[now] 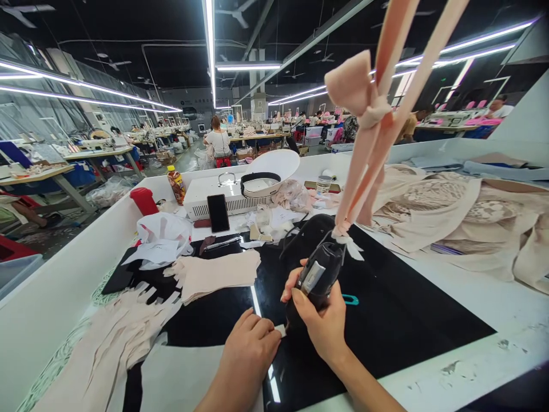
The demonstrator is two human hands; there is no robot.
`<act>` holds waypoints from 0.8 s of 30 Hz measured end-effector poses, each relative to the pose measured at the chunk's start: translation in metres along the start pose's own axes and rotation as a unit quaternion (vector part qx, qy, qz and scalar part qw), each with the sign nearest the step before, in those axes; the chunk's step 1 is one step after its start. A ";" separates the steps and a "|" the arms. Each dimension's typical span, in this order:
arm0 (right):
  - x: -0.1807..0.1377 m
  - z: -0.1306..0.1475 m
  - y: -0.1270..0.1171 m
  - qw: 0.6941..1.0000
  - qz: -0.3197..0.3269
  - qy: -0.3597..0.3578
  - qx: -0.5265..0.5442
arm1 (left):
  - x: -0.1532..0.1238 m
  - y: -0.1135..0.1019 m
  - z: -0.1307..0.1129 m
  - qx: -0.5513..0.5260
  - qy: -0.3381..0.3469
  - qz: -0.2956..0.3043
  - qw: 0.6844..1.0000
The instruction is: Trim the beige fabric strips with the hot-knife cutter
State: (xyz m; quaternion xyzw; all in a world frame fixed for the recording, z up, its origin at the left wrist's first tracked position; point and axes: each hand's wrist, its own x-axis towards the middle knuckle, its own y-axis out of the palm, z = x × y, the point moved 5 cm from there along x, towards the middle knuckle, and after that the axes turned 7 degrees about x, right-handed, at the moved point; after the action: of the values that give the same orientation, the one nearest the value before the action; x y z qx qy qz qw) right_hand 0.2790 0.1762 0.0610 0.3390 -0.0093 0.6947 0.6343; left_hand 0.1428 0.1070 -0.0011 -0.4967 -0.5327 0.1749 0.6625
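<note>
My right hand (319, 320) grips a black tagging gun (318, 273), its tip pushed into the lower ends of pale pink fabric straps (373, 143) that hang down from above with a bow (354, 86) tied on them. My left hand (251, 346) rests on the black mat (386, 320) beside the gun, fingers pinching a small white tag (281, 330). Pale pink gloves (214, 274) lie in stacks to the left of my hands.
A white box (201, 197) with a phone (218, 213) leaning on it stands at the back, with a red cup (144, 200), a bottle (176, 184), a round black-rimmed lid (270, 171) and paper scraps. Beige garments (454, 217) pile at the right. People sit at distant sewing tables.
</note>
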 end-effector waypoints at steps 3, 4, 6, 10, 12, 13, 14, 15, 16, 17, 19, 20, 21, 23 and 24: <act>0.003 0.000 -0.001 1.000 -0.011 -0.010 0.005 | 0.000 -0.001 0.000 -0.002 0.001 0.005 1.000; 0.004 -0.001 -0.002 1.000 -0.013 -0.013 0.006 | 0.000 -0.001 0.000 -0.003 0.003 0.004 1.000; 0.005 -0.002 -0.001 1.000 -0.012 -0.012 0.005 | 0.000 -0.001 -0.001 -0.005 0.004 0.001 1.000; 0.004 -0.004 0.002 1.000 0.001 -0.003 0.001 | -0.001 -0.002 -0.002 -0.008 0.005 0.004 1.000; 0.003 -0.003 0.001 1.000 0.003 -0.003 -0.002 | -0.002 -0.004 -0.003 -0.014 0.006 0.010 1.000; 0.002 -0.003 0.001 1.000 0.002 -0.003 -0.005 | -0.004 -0.005 -0.003 -0.019 0.006 0.014 1.000; 0.001 -0.002 0.000 1.000 0.002 -0.005 -0.006 | -0.005 -0.007 -0.002 -0.023 0.007 0.020 1.000; 0.000 -0.001 0.000 1.000 0.002 -0.006 -0.008 | -0.007 -0.009 -0.001 -0.028 0.007 0.026 0.999; 0.000 -0.001 -0.001 1.000 0.002 -0.008 -0.009 | -0.009 -0.011 0.000 -0.031 0.007 0.032 0.999; -0.001 0.000 -0.001 1.000 0.004 -0.009 -0.009 | -0.011 -0.014 0.001 -0.033 0.007 0.037 0.999; -0.002 0.002 -0.001 1.000 0.007 -0.017 -0.012 | -0.015 -0.019 0.002 -0.032 0.008 0.040 0.999; -0.002 0.003 -0.001 1.000 0.008 -0.022 -0.014 | -0.016 -0.021 0.003 -0.029 0.009 0.037 0.999; -0.002 0.004 -0.001 0.999 0.008 -0.029 -0.017 | -0.017 -0.022 0.003 -0.026 0.009 0.035 0.999; -0.003 0.005 -0.001 0.999 0.006 -0.038 -0.024 | -0.018 -0.024 0.002 -0.021 0.010 0.031 0.999; -0.003 0.006 -0.001 0.999 0.005 -0.041 -0.027 | -0.018 -0.024 0.002 -0.020 0.011 0.027 0.999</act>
State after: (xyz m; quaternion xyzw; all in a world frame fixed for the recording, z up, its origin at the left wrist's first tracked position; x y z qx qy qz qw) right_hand 0.2826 0.1716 0.0637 0.3493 -0.0557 0.6831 0.6390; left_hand 0.1277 0.0837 0.0094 -0.5259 -0.5154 0.1771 0.6530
